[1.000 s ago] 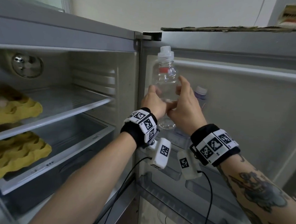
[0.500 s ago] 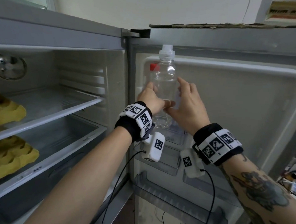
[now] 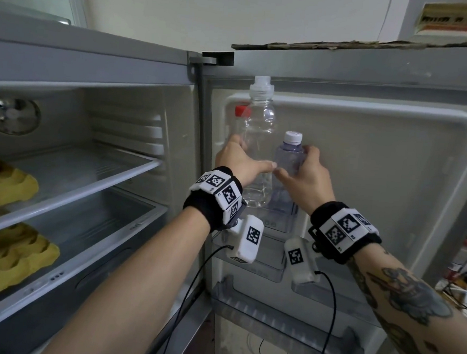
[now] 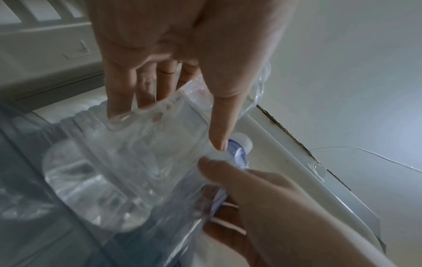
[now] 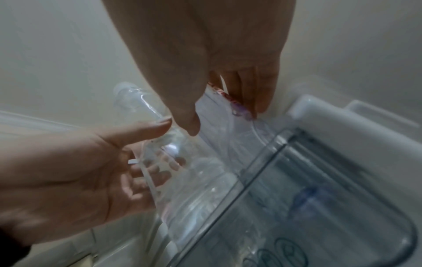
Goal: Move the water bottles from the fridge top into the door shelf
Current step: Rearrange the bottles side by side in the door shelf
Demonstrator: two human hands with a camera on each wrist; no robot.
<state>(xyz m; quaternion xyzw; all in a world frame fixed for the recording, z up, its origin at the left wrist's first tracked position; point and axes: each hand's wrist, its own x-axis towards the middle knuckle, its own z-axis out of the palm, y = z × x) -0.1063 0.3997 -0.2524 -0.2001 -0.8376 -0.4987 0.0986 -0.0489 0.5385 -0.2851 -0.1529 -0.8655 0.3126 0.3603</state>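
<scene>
Fridge door (image 3: pixel 365 169) stands wide open, clear door shelf (image 3: pixel 281 221) up top. Left hand (image 3: pixel 237 163) has its grip wrapped round the tall clear bottle (image 3: pixel 258 140), base low in the shelf, likely steadying it upright while it seats. Right hand (image 3: pixel 305 173) is clamped on the shorter bluish bottle (image 3: pixel 288 164) just beside it, probably holding it aside for room. Red-capped bottle (image 3: pixel 242 112) sits behind, mostly hidden. Yellow egg trays (image 3: pixel 8 186) on the inside shelves.
</scene>
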